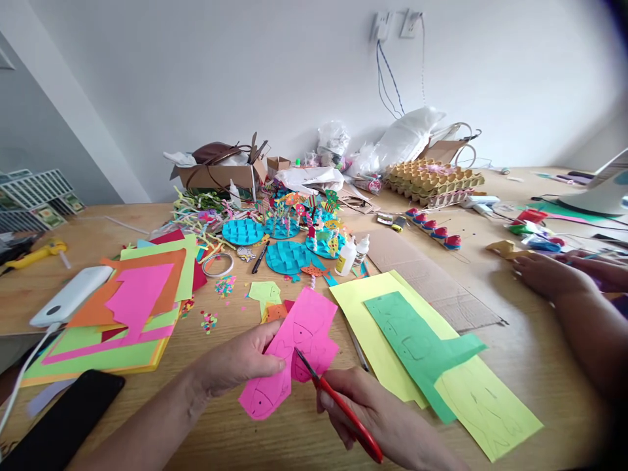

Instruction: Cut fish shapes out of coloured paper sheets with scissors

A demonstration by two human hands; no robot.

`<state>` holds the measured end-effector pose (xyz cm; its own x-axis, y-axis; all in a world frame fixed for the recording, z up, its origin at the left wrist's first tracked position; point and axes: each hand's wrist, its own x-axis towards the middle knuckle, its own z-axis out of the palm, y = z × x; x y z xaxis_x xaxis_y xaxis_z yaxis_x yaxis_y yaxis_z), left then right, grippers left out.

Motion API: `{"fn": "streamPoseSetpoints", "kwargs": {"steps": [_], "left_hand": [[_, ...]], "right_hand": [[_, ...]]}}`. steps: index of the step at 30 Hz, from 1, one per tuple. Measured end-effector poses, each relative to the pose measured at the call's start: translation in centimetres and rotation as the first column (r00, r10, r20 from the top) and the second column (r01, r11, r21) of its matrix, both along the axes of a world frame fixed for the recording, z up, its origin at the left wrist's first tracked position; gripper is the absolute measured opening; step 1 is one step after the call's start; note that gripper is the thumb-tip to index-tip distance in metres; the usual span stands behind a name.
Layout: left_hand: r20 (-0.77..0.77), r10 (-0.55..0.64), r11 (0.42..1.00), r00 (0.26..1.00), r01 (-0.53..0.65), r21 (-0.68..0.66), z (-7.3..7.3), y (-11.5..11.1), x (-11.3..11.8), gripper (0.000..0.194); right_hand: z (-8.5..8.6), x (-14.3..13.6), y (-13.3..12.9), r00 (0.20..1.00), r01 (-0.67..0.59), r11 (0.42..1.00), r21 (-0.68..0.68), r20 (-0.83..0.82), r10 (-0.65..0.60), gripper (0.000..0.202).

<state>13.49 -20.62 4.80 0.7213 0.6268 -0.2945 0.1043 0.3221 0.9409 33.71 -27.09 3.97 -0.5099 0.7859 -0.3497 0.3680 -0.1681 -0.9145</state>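
Note:
My left hand (245, 356) pinches a sheet of pink paper (314, 314) with fish outlines drawn on it in dark lines. In my right hand (363, 399) is a pair of scissors (350, 415) with red handles; its blades lie at a cut in the lower part of the pink paper. Green paper (397, 327) with pencil drawings rests on yellow sheets (353, 294) to the right. Behind the pink paper lie small yellow-green (265, 291) and orange pieces. My fingers inside the scissor handles are partly hidden.
Coloured paper (171, 261) is stacked at left, beside a white power bank (71, 296) and a black phone (63, 418). Blue paper discs (287, 257), glue bottles (346, 256) and cardboard (422, 281) lie ahead. Another person's hand (554, 275) rests at right, near egg trays (434, 180).

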Motion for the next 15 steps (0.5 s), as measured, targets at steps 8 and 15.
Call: {"fn": "streamPoseSetpoints", "kwargs": {"steps": [8, 15], "left_hand": [[-0.018, -0.025, 1.000, 1.000, 0.025, 0.005, -0.52, 0.17, 0.47, 0.039], [-0.033, -0.025, 0.999, 0.999, 0.024, -0.024, -0.49, 0.60, 0.55, 0.034]], "right_hand": [[0.21, 0.19, -0.35, 0.977, -0.013, 0.993, 0.116, 0.215, -0.013, 0.028], [-0.41, 0.16, -0.75, 0.974, 0.000, 0.990, 0.139, 0.225, -0.032, 0.034]]}}
